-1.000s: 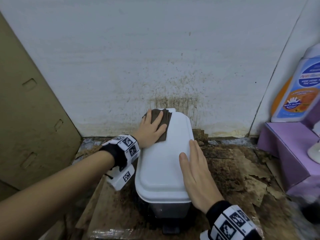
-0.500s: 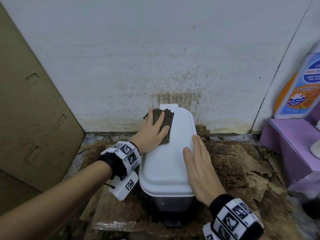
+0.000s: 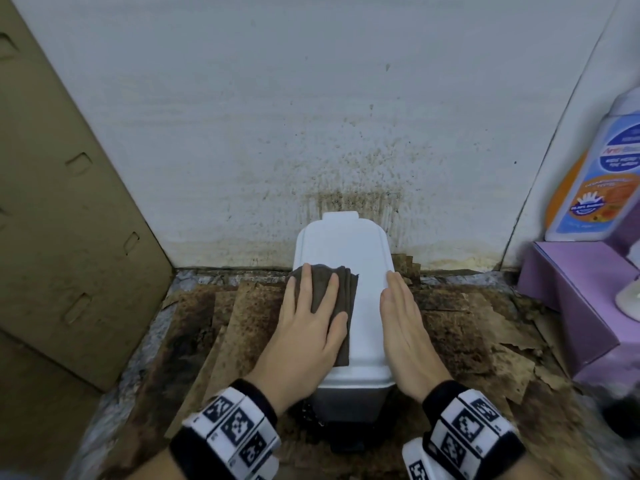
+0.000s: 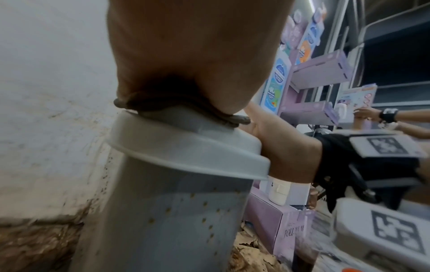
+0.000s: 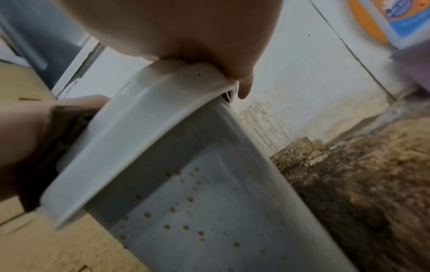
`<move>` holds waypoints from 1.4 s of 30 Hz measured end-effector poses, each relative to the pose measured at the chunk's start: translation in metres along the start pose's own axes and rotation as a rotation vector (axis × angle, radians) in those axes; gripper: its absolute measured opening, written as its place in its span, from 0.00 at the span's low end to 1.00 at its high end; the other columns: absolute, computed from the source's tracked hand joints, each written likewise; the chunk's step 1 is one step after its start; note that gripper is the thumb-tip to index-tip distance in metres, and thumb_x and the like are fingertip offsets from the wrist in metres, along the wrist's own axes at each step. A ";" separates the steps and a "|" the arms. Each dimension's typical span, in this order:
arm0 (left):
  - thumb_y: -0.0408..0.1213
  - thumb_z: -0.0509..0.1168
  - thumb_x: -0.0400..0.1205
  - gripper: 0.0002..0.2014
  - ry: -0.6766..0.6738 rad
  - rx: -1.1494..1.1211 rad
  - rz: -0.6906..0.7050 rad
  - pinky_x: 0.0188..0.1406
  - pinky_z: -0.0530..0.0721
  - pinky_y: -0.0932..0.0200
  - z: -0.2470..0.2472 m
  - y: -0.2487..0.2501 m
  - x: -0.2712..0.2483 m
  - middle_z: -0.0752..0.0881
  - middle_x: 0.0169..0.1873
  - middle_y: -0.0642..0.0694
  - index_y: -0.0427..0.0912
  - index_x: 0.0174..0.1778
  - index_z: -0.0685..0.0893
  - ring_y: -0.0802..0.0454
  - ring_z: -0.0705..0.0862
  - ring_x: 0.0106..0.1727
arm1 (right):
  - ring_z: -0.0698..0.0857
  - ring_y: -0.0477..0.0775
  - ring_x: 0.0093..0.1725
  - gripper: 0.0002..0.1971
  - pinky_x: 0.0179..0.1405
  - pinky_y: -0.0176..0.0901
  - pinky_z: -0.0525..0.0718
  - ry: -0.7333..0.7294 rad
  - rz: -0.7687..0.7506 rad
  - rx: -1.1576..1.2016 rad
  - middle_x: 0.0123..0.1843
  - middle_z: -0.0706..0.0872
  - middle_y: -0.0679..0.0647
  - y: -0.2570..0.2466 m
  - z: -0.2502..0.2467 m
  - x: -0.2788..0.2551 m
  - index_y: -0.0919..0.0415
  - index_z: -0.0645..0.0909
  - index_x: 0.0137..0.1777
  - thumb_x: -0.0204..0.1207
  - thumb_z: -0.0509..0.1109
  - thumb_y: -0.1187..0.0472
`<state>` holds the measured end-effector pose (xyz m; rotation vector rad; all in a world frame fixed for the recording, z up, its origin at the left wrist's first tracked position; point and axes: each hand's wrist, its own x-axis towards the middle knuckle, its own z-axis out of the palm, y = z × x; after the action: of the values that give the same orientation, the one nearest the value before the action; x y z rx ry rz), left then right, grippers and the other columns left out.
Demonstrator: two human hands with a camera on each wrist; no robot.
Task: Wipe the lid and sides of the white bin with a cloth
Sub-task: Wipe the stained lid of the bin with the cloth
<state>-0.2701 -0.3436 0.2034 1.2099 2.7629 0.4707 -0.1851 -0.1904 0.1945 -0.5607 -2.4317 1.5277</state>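
Note:
A small white bin point(image 3: 367, 327) with a closed lid stands on the floor against the stained wall. My left hand point(image 3: 304, 327) lies flat with straight fingers on a folded brown cloth point(image 3: 346, 306), pressing it onto the left half of the lid. My right hand point(image 3: 403, 323) rests flat along the lid's right edge. The left wrist view shows the cloth point(image 4: 181, 108) squeezed between palm and lid point(image 4: 186, 147), above a bin side point(image 4: 167, 220) dotted with brown spots. The right wrist view shows the lid rim point(image 5: 139, 139) under my palm and a spotted side point(image 5: 209, 211).
Cardboard point(image 3: 69, 202) leans at the left. Torn, dirty brown paper point(image 3: 467, 334) covers the floor around the bin. A purple box point(image 3: 575, 299) with a large bottle-shaped sign point(image 3: 595, 174) stands at the right. Another person's hands point(image 4: 381, 117) show far off in the left wrist view.
My left hand has slid the cloth from the lid's far left corner toward me along the left side. The right hand stayed flat on the lid's right edge.

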 end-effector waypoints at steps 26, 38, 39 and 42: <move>0.35 0.53 0.92 0.19 0.414 -0.307 -0.111 0.78 0.62 0.66 0.002 -0.003 -0.002 0.74 0.76 0.50 0.43 0.79 0.74 0.55 0.70 0.79 | 0.55 0.41 0.87 0.23 0.87 0.40 0.49 0.084 -0.330 -0.390 0.87 0.62 0.45 -0.028 0.004 -0.001 0.54 0.64 0.85 0.91 0.51 0.54; 0.58 0.35 0.87 0.34 0.213 -0.265 -0.031 0.89 0.52 0.59 0.010 -0.022 -0.007 0.54 0.89 0.59 0.50 0.90 0.56 0.68 0.47 0.88 | 0.54 0.50 0.90 0.41 0.89 0.49 0.52 0.092 -0.347 -0.828 0.90 0.57 0.55 -0.015 0.007 -0.004 0.60 0.57 0.89 0.84 0.46 0.32; 0.58 0.36 0.88 0.33 0.211 -0.266 -0.039 0.88 0.52 0.60 0.010 -0.022 -0.007 0.53 0.89 0.60 0.51 0.90 0.56 0.68 0.47 0.88 | 0.51 0.49 0.90 0.41 0.89 0.47 0.49 0.078 -0.321 -0.801 0.91 0.52 0.53 -0.013 0.001 -0.004 0.58 0.53 0.90 0.84 0.47 0.32; 0.55 0.39 0.90 0.30 0.204 -0.275 -0.058 0.86 0.50 0.63 0.008 -0.021 -0.008 0.53 0.89 0.61 0.53 0.90 0.57 0.69 0.47 0.88 | 0.43 0.41 0.89 0.40 0.89 0.44 0.43 -0.012 -0.160 -0.527 0.91 0.38 0.43 0.000 -0.017 0.001 0.49 0.38 0.90 0.87 0.52 0.35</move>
<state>-0.2777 -0.3606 0.1888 1.0684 2.7631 0.9814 -0.1797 -0.1763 0.2017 -0.4258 -2.8126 0.8239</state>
